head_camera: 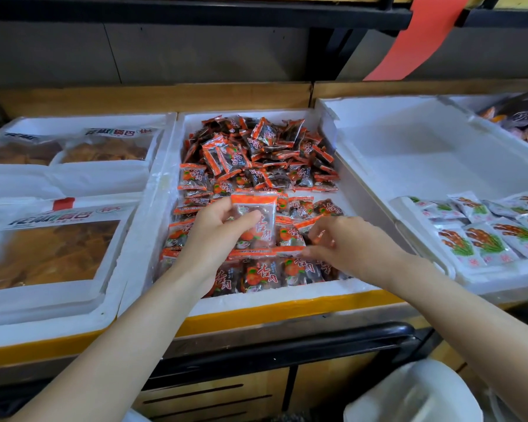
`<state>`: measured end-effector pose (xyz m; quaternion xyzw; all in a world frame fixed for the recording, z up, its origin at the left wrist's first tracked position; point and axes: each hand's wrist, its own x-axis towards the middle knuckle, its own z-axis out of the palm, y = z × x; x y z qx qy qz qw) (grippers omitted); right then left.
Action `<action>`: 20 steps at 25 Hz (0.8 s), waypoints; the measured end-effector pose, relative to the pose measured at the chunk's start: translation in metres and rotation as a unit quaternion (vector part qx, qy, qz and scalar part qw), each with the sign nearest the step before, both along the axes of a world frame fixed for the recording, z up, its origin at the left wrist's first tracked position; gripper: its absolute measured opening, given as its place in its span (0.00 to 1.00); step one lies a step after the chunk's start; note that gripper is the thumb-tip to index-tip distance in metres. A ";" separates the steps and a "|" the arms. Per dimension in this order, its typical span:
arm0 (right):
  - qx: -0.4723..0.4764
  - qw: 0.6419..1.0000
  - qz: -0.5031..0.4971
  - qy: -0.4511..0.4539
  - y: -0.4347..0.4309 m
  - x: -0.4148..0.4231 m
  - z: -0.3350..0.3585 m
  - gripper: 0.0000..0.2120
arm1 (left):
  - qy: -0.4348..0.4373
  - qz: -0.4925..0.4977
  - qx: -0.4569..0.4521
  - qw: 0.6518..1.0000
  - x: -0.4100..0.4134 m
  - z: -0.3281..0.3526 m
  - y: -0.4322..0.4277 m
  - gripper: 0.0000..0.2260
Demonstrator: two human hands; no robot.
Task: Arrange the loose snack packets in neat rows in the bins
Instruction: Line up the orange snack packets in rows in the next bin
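Observation:
A white foam bin (pixel 287 295) in the middle holds several small orange-and-clear snack packets. At its back they lie in a loose pile (pixel 256 147); toward the front they stand in rows (pixel 275 274). My left hand (pixel 214 236) holds a small stack of these packets (pixel 255 222) upright over the front rows, thumb across the front one. My right hand (pixel 345 242) hovers just right of the stack, fingers curled down among the row packets, blurred; whether it grips one is unclear.
Left foam bins (pixel 110 287) hold large bags of brown crisps. The right foam bin (pixel 378 132) holds white-and-green packets (pixel 482 233) at its front right. A yellow shelf edge (pixel 256 318) runs below, a dark rail under it. A white container (pixel 415 394) sits bottom right.

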<state>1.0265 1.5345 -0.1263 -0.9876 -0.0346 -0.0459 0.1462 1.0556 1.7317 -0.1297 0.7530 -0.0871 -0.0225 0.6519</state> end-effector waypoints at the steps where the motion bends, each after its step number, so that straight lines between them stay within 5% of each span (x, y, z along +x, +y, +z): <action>1: 0.061 0.998 0.000 -0.013 0.000 -0.002 0.008 0.15 | -0.011 -0.006 -0.007 1.000 0.001 0.002 -0.004 0.07; 3: 0.316 0.949 0.015 0.013 0.003 -0.005 0.027 0.12 | -0.035 -0.025 -0.018 0.999 0.001 0.007 -0.014 0.08; 5: 0.444 0.895 0.042 0.027 0.005 -0.007 0.038 0.10 | -0.052 -0.049 -0.028 0.997 0.000 0.014 -0.027 0.09; 9: 0.421 0.905 0.044 -0.036 -0.012 -0.001 0.035 0.01 | -0.085 -0.080 0.003 0.993 0.002 0.018 -0.053 0.13; 12: 0.350 0.934 -0.004 -0.069 -0.047 0.004 0.039 0.05 | -0.116 -0.145 0.083 0.979 0.007 0.013 -0.066 0.14; 17: 0.135 0.989 -0.049 -0.018 -0.091 0.007 0.025 0.09 | -0.190 -0.286 0.346 0.873 0.019 -0.014 -0.071 0.17; 20: 0.078 0.996 -0.022 0.038 -0.089 0.007 0.022 0.06 | -0.188 -0.328 0.409 0.830 0.023 -0.022 -0.070 0.21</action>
